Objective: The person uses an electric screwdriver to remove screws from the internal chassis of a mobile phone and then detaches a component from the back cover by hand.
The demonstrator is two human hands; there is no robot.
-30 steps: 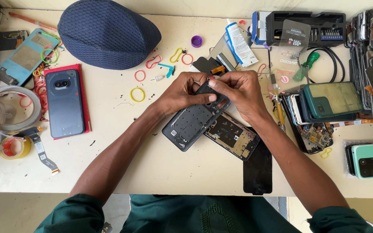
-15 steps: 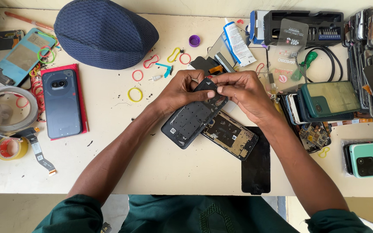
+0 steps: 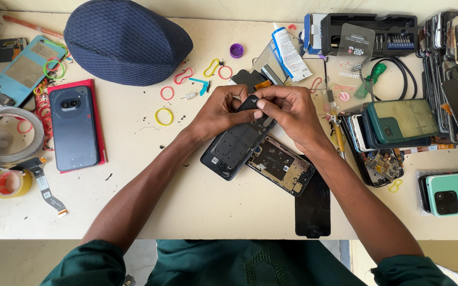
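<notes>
Starting nearest: a black flat glass screen panel [image 3: 313, 206] lies on the cream surface [image 3: 197, 201], touching an opened phone frame with gold-coloured internals [image 3: 281, 165]. Just beyond, a dark plastic phone back cover [image 3: 235, 146] is gripped at its top edge by both hands: left hand [image 3: 219, 110] clenched on the corner, right hand [image 3: 288, 110] pinching beside it. Versus a second ago, the cover is barely shifted and the grip is unchanged; work stays at that edge. Further off, a navy mesh cap [image 3: 125, 41] and a black screwdriver-bit case [image 3: 372, 33] are seen.
</notes>
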